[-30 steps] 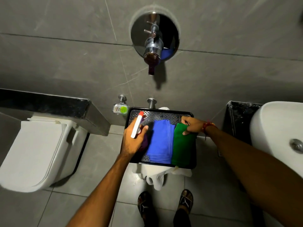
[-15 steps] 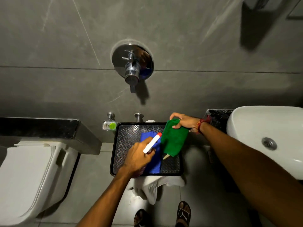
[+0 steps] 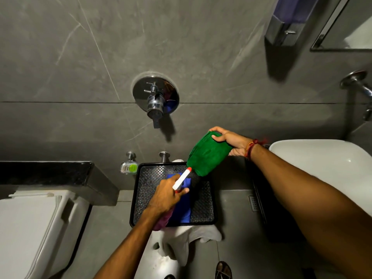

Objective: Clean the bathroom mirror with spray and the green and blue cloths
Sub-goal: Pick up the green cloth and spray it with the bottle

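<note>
Right hand (image 3: 234,142): fingers closed on the upper fold of the green cloth (image 3: 207,157); cloth hangs down from the grip, clear of the tray (image 3: 141,198).
Left hand (image 3: 167,196): fingers wrapped around the spray bottle (image 3: 181,180); white head with red tip points up and toward the right-hand fingers, ending just beside the cloth's lower edge.
Bottle axis: diagonal, from the left fingers up to the green cloth.
Blue cloth (image 3: 185,210): flat in the tray, directly under and past the left fingers, partly hidden by that hand.
Mirror (image 3: 342,37): only a framed corner shows, up and well to the right of both hands, above the basin (image 3: 322,164).
Key relation: mirror lies beyond the right-hand fingers; right hand is nearer, left must cross further.
Step, judged: pick-up done for spray and green cloth; spraying not yet begun.
Risk, judged: bottle nozzle direction unclear; check before squeezing.
</note>
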